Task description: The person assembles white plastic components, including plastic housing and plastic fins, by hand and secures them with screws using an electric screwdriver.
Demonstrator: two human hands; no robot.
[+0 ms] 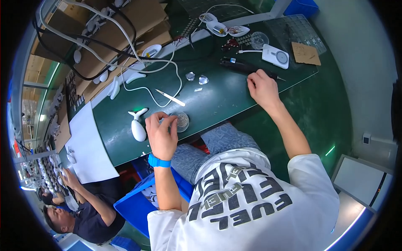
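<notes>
My left hand [162, 136] is closed in a pinch at the left rim of a round clear dish [183, 121] of small metal screws; anything between the fingertips is too small to make out. On its left lies a white whale-tail-shaped housing [138, 130] with a green glow by its tail. My right hand [264, 90] curls its fingers over the front part of a black electric screwdriver [238, 65], whose thin metal bit points right. Between the hands lie a white pen-like tool [171, 98] and two small clear shiny pieces [203, 80].
A white power bank [275, 56] with a cable, brown cardboard [305, 53] and opened white housings [217, 28] lie at the back. Looping cables [121, 62] hang over the left. A blue bin [134, 205] stands beside my left arm; a co-worker [92, 213] sits farther left.
</notes>
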